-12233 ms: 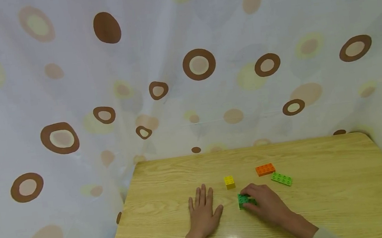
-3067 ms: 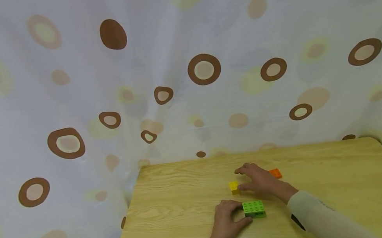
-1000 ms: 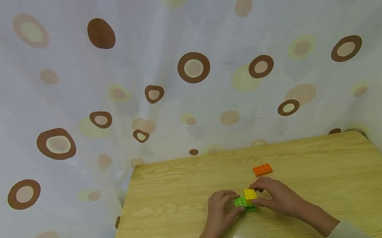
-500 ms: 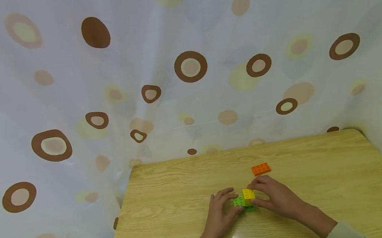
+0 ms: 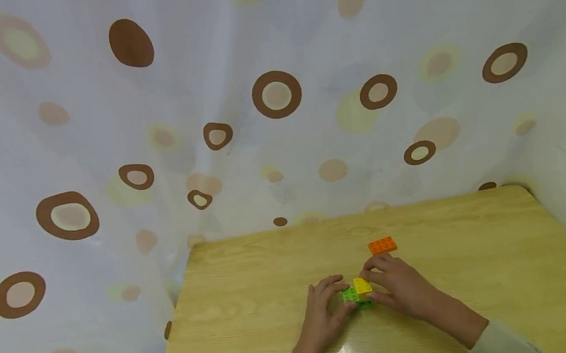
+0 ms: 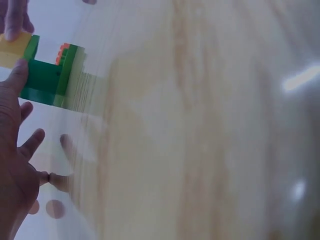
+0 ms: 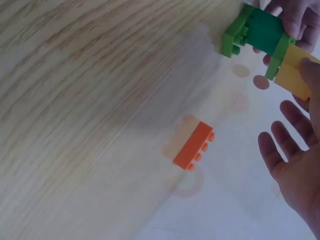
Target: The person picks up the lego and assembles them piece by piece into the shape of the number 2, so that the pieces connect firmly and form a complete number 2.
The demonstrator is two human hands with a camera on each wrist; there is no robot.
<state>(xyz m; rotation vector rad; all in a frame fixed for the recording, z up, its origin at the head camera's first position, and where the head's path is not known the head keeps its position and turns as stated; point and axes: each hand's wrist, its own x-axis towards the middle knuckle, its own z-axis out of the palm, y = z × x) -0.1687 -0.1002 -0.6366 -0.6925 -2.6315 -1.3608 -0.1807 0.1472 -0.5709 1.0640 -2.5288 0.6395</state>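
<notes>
In the head view a small stack of toy building bricks stands on the table: a light green plate (image 5: pixel 349 295) on top, over a dark green brick (image 7: pixel 265 31), with another green plate (image 6: pixel 65 75) at the bottom. A yellow brick (image 5: pixel 362 285) sits on the right part of the top plate. My left hand (image 5: pixel 322 315) holds the stack's left side between thumb and fingers. My right hand (image 5: pixel 402 285) pinches the yellow brick, its thumb (image 7: pixel 310 70) against the side; the remaining fingers spread apart in the right wrist view.
An orange brick (image 5: pixel 382 245) lies alone on the wooden table (image 5: pixel 252 273), just beyond my right hand. A white curtain (image 5: pixel 311 150) with brown and beige rings hangs behind the table and along its sides.
Earlier my left hand lay flat on the table. The light green plate went onto the dark green brick; then my right hand brought the yellow brick onto it. Lately the hands barely shift.
</notes>
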